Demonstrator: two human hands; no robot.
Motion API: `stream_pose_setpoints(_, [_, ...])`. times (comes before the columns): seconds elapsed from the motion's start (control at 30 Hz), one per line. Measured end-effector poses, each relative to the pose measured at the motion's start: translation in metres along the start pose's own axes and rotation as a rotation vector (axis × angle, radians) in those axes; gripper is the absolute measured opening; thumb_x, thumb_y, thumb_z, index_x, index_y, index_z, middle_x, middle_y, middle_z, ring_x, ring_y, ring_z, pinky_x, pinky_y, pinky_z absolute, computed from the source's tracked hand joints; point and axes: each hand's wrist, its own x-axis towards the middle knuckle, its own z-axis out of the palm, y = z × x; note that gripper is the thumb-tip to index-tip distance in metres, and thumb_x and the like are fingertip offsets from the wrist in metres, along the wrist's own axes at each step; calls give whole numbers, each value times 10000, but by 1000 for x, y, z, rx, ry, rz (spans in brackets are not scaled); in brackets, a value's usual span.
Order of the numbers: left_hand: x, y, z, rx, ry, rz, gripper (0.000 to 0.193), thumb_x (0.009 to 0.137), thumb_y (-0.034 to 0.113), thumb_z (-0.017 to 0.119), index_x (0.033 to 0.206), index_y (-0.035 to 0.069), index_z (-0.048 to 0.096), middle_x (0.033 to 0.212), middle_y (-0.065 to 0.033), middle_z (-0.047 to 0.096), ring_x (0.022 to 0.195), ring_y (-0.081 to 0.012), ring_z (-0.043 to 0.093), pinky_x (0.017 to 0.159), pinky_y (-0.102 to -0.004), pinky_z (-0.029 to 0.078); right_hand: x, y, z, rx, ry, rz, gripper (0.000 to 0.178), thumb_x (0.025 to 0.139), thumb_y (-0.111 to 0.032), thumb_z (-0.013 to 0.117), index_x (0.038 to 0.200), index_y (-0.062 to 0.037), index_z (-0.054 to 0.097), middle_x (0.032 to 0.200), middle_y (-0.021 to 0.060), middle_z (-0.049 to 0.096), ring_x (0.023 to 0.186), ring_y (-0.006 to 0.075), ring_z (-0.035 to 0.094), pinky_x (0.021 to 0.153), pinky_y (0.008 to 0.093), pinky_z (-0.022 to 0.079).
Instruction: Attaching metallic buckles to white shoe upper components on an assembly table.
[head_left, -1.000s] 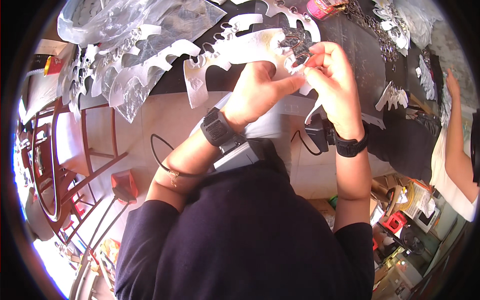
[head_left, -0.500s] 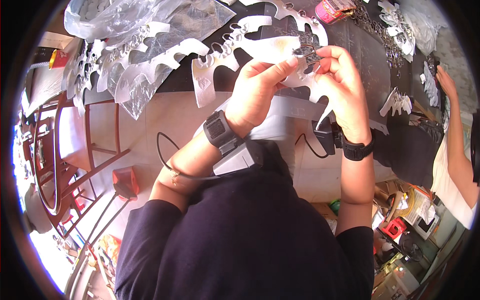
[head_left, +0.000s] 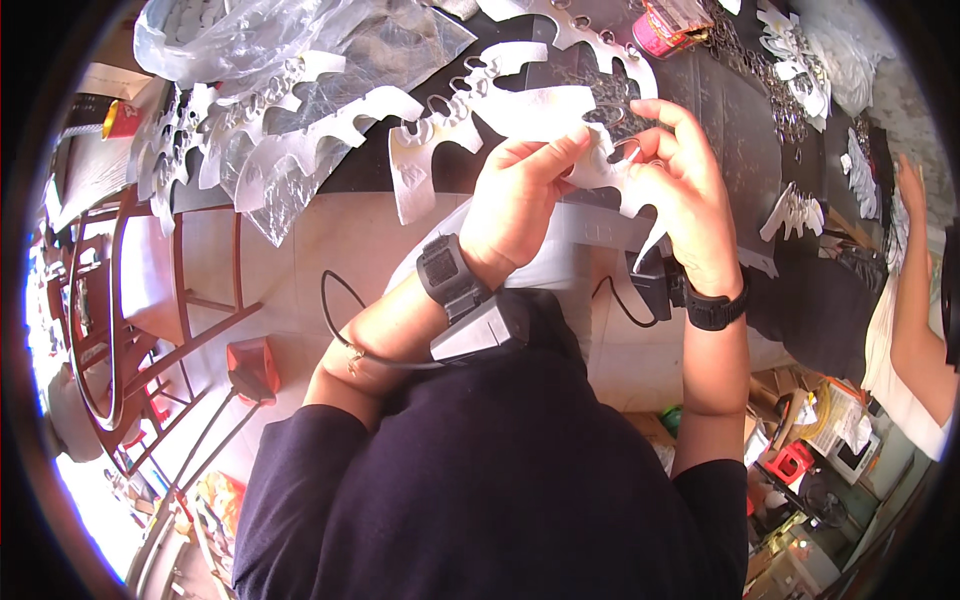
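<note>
Head view: looking down over a person's dark sleeves and both forearms at a cluttered dark table [head_left: 740, 110].
Far left: a red metal chair frame [head_left: 150, 330] is standing on the pale floor, beside a small red object [head_left: 252, 366].
Upper left: crumpled clear plastic wrap [head_left: 290, 50] is lying over a row of white scalloped cut-outs [head_left: 330, 120].
Left hand [head_left: 515, 200]: it is curling closed, thumb and fingers pinching the white cut-out strip [head_left: 540, 105] at its lower edge (a black wrist device [head_left: 447, 275] is strapped just below).
White cut-out strip: it is being held between both hands, just above the table's near edge, its left end trailing onto the table.
Right hand [head_left: 680, 190]: it is gripping the same strip from the right, fingers bent around a small metal ring [head_left: 628, 150]; a black watch [head_left: 715, 305] is sitting on the wrist.
Table, right: chains and more white cut-out pieces [head_left: 795, 210] are lying spread out.
Far right: another person's bare arm [head_left: 915, 290] is reaching along the table edge.
</note>
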Motion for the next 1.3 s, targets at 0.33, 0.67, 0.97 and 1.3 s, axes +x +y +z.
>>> stream_pose_setpoints(0.33, [1, -1, -9, 50, -73, 9, 175, 857, 157, 575, 977, 41, 630, 929, -55, 634, 847, -150, 594, 741, -296, 449, 0, -1, 0, 26, -7, 26, 429, 759, 63, 512, 1171, -9, 416, 765, 35, 538, 608, 71, 511, 526, 205, 422])
stream_pose_setpoints(0.67, [-3, 6, 1, -167, -103, -91, 156, 864, 146, 552, 972, 47, 605, 915, -19, 615, 807, -121, 553, 740, -316, 428, 1, 0, -6, 28, -37, 115, 426, 780, 34, 469, 1202, 5, 420, 846, 32, 539, 757, 89, 530, 642, 217, 454])
stream_pose_setpoints(0.97, [-6, -2, 1, 257, -148, 21, 284, 757, 4, 656, 1005, -34, 523, 929, -103, 605, 801, -124, 584, 746, -259, 474, 2, 6, -8, 66, -50, 68, 420, 776, 29, 513, 1184, 2, 422, 844, 35, 555, 733, 72, 511, 640, 202, 418])
stream_pose_setpoints(1.3, [-7, -11, 5, 368, -14, 140, 240, 727, 104, 703, 842, -36, 547, 796, -53, 608, 707, -68, 543, 594, -217, 452, 1, 6, 0, 34, -58, 36, 459, 773, 52, 524, 1208, -8, 394, 844, 26, 552, 737, 57, 493, 632, 183, 402])
